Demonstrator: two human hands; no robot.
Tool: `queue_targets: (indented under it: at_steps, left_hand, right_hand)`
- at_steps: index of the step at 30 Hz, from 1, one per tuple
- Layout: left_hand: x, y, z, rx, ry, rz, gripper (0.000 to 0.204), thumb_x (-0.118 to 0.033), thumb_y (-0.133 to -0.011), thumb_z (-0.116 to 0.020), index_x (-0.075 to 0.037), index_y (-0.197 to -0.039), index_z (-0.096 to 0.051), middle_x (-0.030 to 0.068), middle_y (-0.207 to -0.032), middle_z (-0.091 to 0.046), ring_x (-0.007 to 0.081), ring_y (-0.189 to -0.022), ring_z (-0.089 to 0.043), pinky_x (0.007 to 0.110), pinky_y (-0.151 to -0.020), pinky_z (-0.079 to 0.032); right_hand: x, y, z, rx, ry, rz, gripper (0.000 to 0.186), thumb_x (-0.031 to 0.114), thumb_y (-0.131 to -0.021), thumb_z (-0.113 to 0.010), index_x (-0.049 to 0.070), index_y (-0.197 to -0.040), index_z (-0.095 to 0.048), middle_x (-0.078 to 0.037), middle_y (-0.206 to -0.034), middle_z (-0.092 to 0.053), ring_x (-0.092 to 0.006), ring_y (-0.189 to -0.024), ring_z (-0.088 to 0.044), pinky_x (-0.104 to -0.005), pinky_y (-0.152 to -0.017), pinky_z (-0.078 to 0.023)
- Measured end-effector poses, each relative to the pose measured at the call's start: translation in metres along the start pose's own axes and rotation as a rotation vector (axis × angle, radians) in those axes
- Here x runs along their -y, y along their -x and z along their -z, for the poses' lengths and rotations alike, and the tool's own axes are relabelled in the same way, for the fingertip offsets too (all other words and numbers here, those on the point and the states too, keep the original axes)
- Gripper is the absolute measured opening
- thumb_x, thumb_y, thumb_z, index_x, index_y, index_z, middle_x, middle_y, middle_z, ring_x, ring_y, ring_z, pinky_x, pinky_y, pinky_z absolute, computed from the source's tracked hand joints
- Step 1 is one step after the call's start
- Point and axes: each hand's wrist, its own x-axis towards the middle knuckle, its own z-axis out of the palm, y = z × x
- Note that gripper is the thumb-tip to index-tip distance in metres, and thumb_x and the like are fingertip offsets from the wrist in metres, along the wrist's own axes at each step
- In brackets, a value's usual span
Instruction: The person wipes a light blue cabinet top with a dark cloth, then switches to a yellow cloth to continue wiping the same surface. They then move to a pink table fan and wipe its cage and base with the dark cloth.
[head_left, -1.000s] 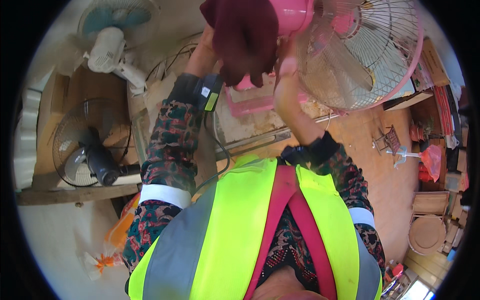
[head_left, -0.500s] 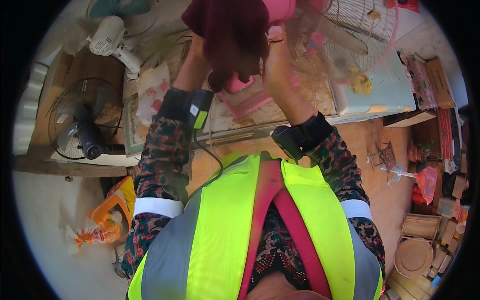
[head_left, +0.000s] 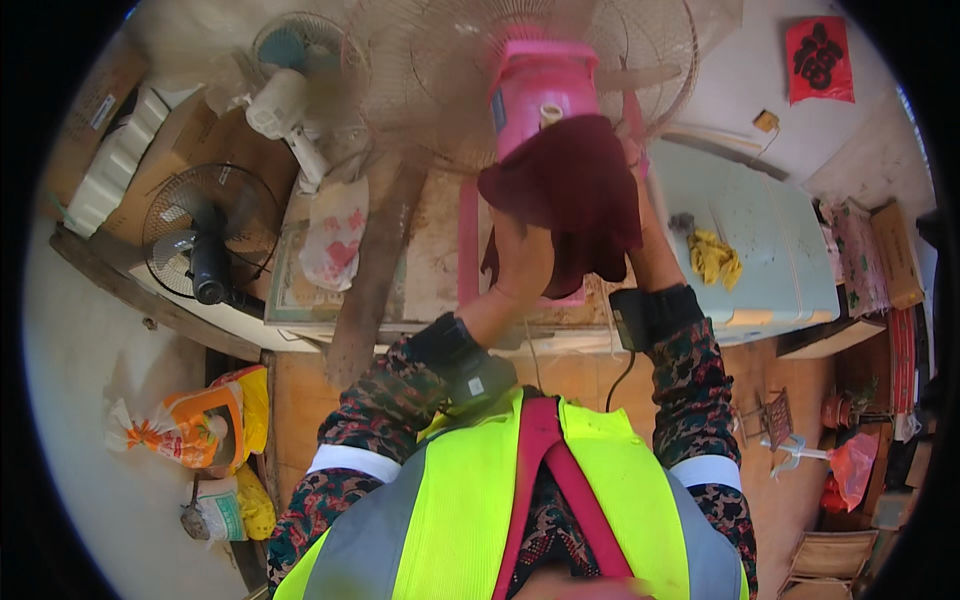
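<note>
A maroon cloth [head_left: 570, 200] is draped over the lower part of a pink fan's housing [head_left: 545, 95]. The fan's large wire cage [head_left: 660, 70] spreads behind the housing. My left hand [head_left: 520, 250] is closed on the near left side of the cloth, its fingers partly under the folds. Along the cloth's right edge my right hand [head_left: 650, 235] reaches up beside the fan. Cloth covers most of its fingers, so their grip does not show. A pink strip [head_left: 468, 240] stands out on the worn table top [head_left: 432, 235] left of the cloth.
A white fan [head_left: 285, 105] and a black fan [head_left: 208, 240] stand at the left. Near them lie a printed plastic bag [head_left: 335, 235] and a brown strip [head_left: 380, 260]. A yellow rag [head_left: 714, 258] rests on the pale blue cabinet [head_left: 770, 215] at the right.
The cloth and both hands appear farther right and lower in view. More of the pink housing shows above the cloth. The view itself has shifted.
</note>
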Motion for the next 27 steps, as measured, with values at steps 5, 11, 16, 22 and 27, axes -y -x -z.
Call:
queue_targets:
  at_steps: [5,11,16,22,27]
  left_hand:
    - [0.002,-0.021,0.026,-0.033,0.132,0.012,0.038,-0.012,-0.101,-0.055,0.002,-0.136,-0.051,0.0106,-0.124,-0.061,0.0202,-0.118,-0.056,0.034,-0.101,-0.044]
    - [-0.017,-0.033,0.084,0.005,0.215,0.069,0.018,-0.013,-0.100,-0.062,0.000,-0.110,-0.067,-0.0009,-0.099,-0.068,0.0078,-0.096,-0.059,0.026,-0.085,-0.049]
    - [-0.031,-0.069,0.123,-0.165,0.476,0.116,0.025,-0.024,-0.103,-0.058,-0.003,-0.116,-0.062,0.0041,-0.103,-0.067,0.0153,-0.095,-0.062,0.031,-0.085,-0.052]
    - [-0.054,-0.135,0.120,0.160,0.877,0.318,0.034,-0.032,-0.101,-0.060,-0.006,-0.124,-0.060,0.0074,-0.111,-0.069,0.0235,-0.097,-0.068,0.036,-0.087,-0.056]
    - [-0.062,-0.149,0.076,0.312,0.714,0.051,0.025,-0.009,-0.103,-0.049,-0.001,-0.122,-0.062,0.0008,-0.105,-0.067,0.0093,-0.091,-0.062,0.024,-0.080,-0.051]
  right_hand:
    - [-0.009,0.013,0.000,-0.259,0.417,0.054,0.067,0.059,-0.103,-0.039,0.000,-0.130,-0.055,-0.011,-0.121,-0.062,-0.0196,-0.112,-0.058,-0.0355,-0.098,-0.045]
    - [-0.009,0.072,-0.056,-0.534,0.842,0.518,0.030,0.030,-0.096,-0.067,0.000,-0.092,-0.067,-0.005,-0.079,-0.064,-0.0120,-0.073,-0.059,-0.0313,-0.066,-0.047]
    - [0.005,0.082,-0.105,-0.045,1.114,0.781,0.036,0.027,-0.081,-0.083,0.002,-0.103,-0.069,-0.012,-0.086,-0.068,-0.0239,-0.074,-0.066,-0.0344,-0.067,-0.053]
    - [0.023,0.053,-0.113,-0.332,1.284,1.128,0.051,0.038,-0.086,-0.077,0.001,-0.117,-0.064,-0.020,-0.124,-0.062,-0.0368,-0.109,-0.061,-0.0432,-0.093,-0.050]
    - [0.034,0.027,-0.089,-0.500,1.331,0.964,0.065,0.044,-0.084,-0.077,-0.001,-0.128,-0.058,-0.023,-0.138,-0.052,-0.0397,-0.127,-0.050,-0.0461,-0.107,-0.039]
